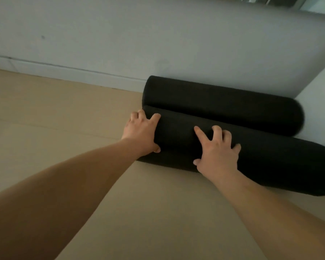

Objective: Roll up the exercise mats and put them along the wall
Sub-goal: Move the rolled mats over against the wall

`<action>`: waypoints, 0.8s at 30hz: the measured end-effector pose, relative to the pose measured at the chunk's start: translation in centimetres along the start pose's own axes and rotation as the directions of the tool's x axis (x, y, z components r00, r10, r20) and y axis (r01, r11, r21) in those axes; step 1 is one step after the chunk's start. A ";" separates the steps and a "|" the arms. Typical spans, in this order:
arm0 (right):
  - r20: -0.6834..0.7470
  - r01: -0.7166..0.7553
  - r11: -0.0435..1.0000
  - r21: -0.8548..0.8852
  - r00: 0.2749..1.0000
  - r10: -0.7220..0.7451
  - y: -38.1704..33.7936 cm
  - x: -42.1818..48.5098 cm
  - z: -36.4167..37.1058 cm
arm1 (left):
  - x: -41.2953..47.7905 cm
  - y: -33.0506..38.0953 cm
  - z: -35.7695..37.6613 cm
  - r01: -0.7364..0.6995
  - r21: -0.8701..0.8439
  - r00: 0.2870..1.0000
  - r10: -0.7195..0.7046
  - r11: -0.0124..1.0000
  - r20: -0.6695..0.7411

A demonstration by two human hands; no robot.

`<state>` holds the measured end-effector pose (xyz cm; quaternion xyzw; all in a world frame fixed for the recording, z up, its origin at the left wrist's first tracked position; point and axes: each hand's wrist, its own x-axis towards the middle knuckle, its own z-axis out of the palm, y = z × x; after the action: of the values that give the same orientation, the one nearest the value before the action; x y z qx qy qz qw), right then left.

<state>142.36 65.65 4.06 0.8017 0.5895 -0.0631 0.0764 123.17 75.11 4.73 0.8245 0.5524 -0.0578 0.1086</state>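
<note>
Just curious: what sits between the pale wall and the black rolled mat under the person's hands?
A second black rolled mat, lying along the pale wall beside the nearer black roll; the head view shows it.

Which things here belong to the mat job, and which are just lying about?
Job: near rolled mat, far rolled mat, left hand, right hand, wall.
Just there: floor, white surface at right.
</note>
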 end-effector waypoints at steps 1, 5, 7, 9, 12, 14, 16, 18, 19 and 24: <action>0.005 -0.004 1.000 0.009 1.000 0.004 0.1 0.2 0.2 | 0.3 -0.3 0.1 -0.001 0.015 1.000 0.001 1.000 0.000; 0.094 -0.044 0.999 0.019 0.995 0.042 0.1 -0.4 1.3 | -0.7 -1.2 1.0 -0.029 0.114 0.999 0.026 0.993 0.028; 0.064 -0.078 0.997 0.025 0.995 0.077 0.8 -0.9 2.3 | -1.1 -1.3 1.2 -0.044 0.140 0.999 0.042 0.989 0.021; 0.025 -0.116 0.993 0.038 0.993 0.115 1.7 -1.2 2.9 | -1.2 -1.2 1.0 -0.069 0.178 0.997 0.063 0.982 0.041; -0.029 -0.108 0.994 0.029 0.994 0.109 2.3 -1.4 3.9 | -1.4 -1.1 1.2 -0.072 0.230 0.997 0.061 0.970 0.054; -0.039 -0.091 0.996 0.018 0.995 0.091 2.4 -0.8 4.2 | -1.4 -1.1 1.7 -0.058 0.233 0.998 0.049 0.971 0.045; -0.037 -0.072 0.997 0.006 0.997 0.072 2.8 0.0 4.0 | -1.4 -1.3 2.0 -0.044 0.201 0.999 0.038 0.979 0.030; -0.035 -0.045 0.999 -0.006 0.998 0.045 3.5 0.9 3.8 | -1.3 -1.4 2.2 -0.037 0.157 0.999 0.033 0.987 0.027; -0.037 -0.041 0.999 -0.012 0.999 0.040 3.8 1.1 3.8 | -1.2 -1.4 2.3 -0.037 0.147 0.999 0.033 0.988 0.030; -0.029 -0.070 0.997 -0.019 0.997 0.070 3.3 1.5 3.6 | -0.1 -1.6 2.8 -0.028 0.151 0.999 0.022 0.988 0.041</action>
<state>145.91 65.38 0.36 0.8218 0.5627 -0.0432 0.0780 121.73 74.90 1.89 0.8360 0.5336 -0.1144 0.0573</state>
